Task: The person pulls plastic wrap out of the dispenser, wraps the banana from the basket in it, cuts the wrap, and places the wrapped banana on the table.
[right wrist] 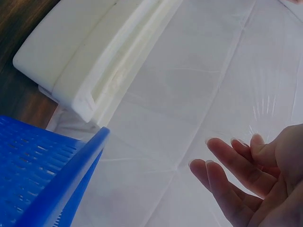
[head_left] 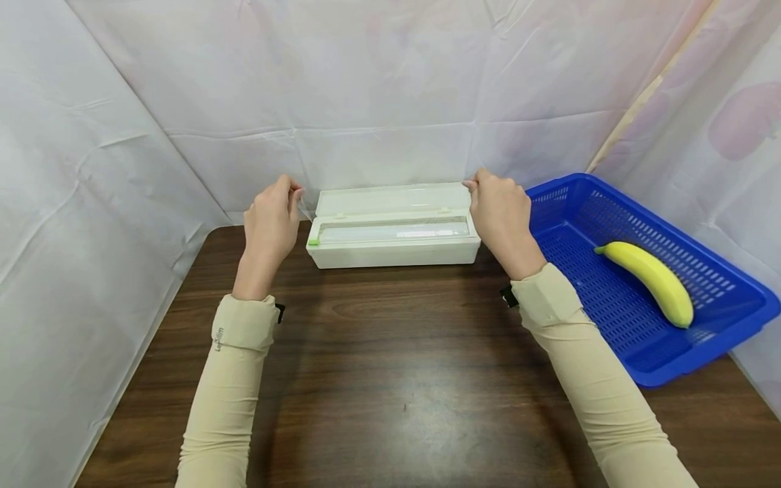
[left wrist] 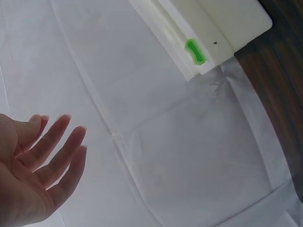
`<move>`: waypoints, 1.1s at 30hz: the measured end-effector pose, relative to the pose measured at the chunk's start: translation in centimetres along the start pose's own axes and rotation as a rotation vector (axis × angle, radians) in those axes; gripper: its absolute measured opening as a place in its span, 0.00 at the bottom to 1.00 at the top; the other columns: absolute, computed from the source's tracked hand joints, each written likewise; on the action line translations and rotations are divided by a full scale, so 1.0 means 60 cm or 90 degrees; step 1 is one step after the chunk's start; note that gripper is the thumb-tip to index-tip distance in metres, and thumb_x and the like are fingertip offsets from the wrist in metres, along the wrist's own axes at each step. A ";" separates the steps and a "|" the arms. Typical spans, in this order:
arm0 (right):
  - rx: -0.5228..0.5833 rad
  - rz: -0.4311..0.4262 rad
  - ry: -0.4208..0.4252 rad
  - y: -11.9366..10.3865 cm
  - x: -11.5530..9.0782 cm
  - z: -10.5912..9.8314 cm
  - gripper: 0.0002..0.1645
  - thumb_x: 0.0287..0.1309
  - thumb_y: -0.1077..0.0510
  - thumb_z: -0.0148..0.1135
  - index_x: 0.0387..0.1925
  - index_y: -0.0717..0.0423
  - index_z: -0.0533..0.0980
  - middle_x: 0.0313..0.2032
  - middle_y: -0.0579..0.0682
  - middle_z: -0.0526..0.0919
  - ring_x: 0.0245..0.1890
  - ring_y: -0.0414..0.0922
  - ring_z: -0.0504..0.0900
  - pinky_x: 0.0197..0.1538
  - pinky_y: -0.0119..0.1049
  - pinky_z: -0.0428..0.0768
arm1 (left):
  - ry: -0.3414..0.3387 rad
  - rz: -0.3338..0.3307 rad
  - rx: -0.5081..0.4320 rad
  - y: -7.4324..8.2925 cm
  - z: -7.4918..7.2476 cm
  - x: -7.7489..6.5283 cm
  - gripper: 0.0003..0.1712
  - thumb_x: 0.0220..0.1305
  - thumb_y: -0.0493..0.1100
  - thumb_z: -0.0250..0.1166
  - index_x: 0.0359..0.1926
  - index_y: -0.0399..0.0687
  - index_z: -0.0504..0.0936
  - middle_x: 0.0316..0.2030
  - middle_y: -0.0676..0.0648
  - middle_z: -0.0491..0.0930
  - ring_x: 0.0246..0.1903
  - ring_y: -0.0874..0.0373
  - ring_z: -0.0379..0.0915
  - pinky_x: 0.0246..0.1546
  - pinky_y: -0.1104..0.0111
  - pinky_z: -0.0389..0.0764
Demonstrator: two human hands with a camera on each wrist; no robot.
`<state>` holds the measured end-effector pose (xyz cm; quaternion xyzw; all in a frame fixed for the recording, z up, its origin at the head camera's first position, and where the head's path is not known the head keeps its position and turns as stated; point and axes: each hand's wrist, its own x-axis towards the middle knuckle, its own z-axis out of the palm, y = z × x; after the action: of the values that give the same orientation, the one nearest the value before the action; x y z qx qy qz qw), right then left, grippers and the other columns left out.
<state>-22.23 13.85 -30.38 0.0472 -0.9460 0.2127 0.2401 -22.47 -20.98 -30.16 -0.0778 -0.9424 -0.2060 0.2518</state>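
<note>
A long white cling film dispenser [head_left: 393, 255] stands at the back of the table, a pale roll showing through its top. At its left end sits a small green cutter [left wrist: 195, 52]. Thin clear cling film [right wrist: 264, 106] fans out in creases from the right thumb and fingertip. My right hand [head_left: 503, 213] pinches it near the dispenser's right rear corner. On the other side, my left hand [head_left: 270, 220] pinches the film's left edge, thumb against index finger, just off the dispenser's left end. Most of the transparent sheet is hard to make out.
A blue plastic basket [head_left: 710, 352] stands on the right, close to the right forearm, with a yellow banana [head_left: 655, 274] inside. The dark wooden table [head_left: 390, 366] stretches in front of the dispenser. White sheeting [head_left: 378, 88] hangs directly behind and at both sides.
</note>
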 end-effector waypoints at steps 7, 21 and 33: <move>0.011 0.006 0.009 -0.001 -0.002 -0.007 0.21 0.83 0.52 0.52 0.39 0.64 0.80 0.28 0.69 0.84 0.24 0.68 0.82 0.27 0.59 0.79 | 0.010 0.003 -0.008 0.006 -0.001 -0.003 0.15 0.84 0.44 0.53 0.51 0.35 0.80 0.42 0.36 0.86 0.32 0.38 0.80 0.28 0.48 0.76; 0.025 -0.008 0.045 -0.004 0.004 -0.019 0.21 0.82 0.53 0.54 0.42 0.67 0.82 0.30 0.68 0.86 0.27 0.68 0.84 0.28 0.60 0.80 | 0.036 -0.004 -0.016 0.019 -0.010 0.000 0.17 0.85 0.45 0.52 0.52 0.35 0.80 0.43 0.36 0.85 0.33 0.39 0.79 0.29 0.47 0.76; 0.031 -0.019 0.071 -0.013 0.011 -0.033 0.21 0.81 0.53 0.55 0.43 0.68 0.83 0.35 0.69 0.88 0.30 0.71 0.85 0.32 0.62 0.81 | 0.074 -0.012 -0.025 0.029 -0.021 0.000 0.16 0.84 0.45 0.53 0.52 0.36 0.80 0.43 0.37 0.86 0.34 0.38 0.79 0.30 0.45 0.75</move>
<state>-21.81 13.99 -28.20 0.0555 -0.9249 0.2342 0.2943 -21.49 -19.94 -28.53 -0.0615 -0.9227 -0.2309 0.3026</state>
